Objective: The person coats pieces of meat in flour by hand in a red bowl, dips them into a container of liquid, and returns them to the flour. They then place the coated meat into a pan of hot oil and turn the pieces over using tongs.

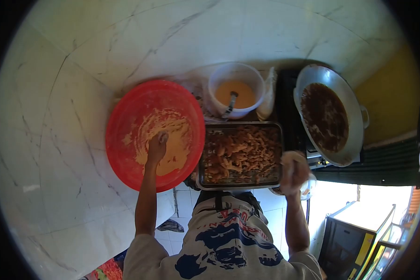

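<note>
My left hand [157, 148] is inside a wide red basin [121, 135], over pale tan flour [175, 151] heaped on its bottom. Its fingers look closed and dusted with flour; what they hold, if anything, is hidden. To the right of the basin, a dark rectangular tray [240, 187] carries a pile of brown, crisp-looking fried pieces [247, 151]. My right hand [295, 172] is beside the tray's right edge, smeared by motion, so its fingers cannot be made out.
Behind the tray stands a translucent bucket [214, 88] of orange-tan liquid with a ladle-like handle [231, 101] in it. A large metal wok [357, 126] of dark bubbling oil [325, 116] is on the stove at right. A plastic bag [267, 100] stands between. A marbled tile wall [182, 42] rises behind.
</note>
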Demonstrator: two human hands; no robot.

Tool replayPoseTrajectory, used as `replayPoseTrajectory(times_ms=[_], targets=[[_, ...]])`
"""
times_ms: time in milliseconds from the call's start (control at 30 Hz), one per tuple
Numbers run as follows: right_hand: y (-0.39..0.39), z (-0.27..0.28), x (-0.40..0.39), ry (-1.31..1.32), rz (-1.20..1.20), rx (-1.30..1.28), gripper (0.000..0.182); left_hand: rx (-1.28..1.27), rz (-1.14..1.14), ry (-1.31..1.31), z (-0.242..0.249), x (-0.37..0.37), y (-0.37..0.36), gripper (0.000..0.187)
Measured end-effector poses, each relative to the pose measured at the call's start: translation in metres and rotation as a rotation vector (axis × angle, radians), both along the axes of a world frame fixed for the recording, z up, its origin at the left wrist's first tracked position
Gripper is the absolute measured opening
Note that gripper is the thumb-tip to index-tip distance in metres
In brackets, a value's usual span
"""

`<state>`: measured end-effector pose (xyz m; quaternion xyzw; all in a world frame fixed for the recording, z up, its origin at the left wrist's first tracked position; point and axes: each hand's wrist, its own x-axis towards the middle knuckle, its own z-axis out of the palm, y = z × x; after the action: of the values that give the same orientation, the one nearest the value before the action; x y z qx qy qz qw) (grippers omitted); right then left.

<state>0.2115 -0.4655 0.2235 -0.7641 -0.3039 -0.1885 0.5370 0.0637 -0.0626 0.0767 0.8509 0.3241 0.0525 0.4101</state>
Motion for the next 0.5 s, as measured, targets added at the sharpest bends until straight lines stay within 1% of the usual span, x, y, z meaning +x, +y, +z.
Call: replayPoseTrajectory(times_ms=[33,100,167,233,333,367,400,500], targets=[[0.025,0.0,0.0,0.012,0.118,-0.051,0.003,0.055,0.003,0.094,-0.006,0.002,0.023,0.038],[0.078,-0.004,-0.007,-0.024,0.245,-0.13,0.007,0.147,0.034,0.091,-0.029,0.003,0.05,0.035],[0.132,-0.021,-0.012,0.104,0.404,-0.066,0.009,0.224,0.098,-0.108,-0.055,0.008,0.064,0.035],[0.171,-0.036,-0.021,0.243,0.498,-0.14,0.014,0.292,-0.039,-0.08,-0.059,0.018,0.067,0.037],[0.218,-0.077,-0.023,0.249,0.549,-0.162,0.015,0.388,-0.221,-0.098,-0.063,0.041,0.063,0.037],[0.227,-0.089,-0.024,0.252,0.52,-0.174,0.016,0.416,-0.278,-0.111,-0.065,0.047,0.058,0.036],[0.234,-0.099,-0.025,0.255,0.493,-0.187,0.017,0.405,-0.281,-0.114,-0.066,0.053,0.053,0.035],[0.243,-0.1,-0.027,0.206,0.429,-0.162,0.018,0.421,-0.286,-0.098,-0.069,0.073,0.044,0.033]])
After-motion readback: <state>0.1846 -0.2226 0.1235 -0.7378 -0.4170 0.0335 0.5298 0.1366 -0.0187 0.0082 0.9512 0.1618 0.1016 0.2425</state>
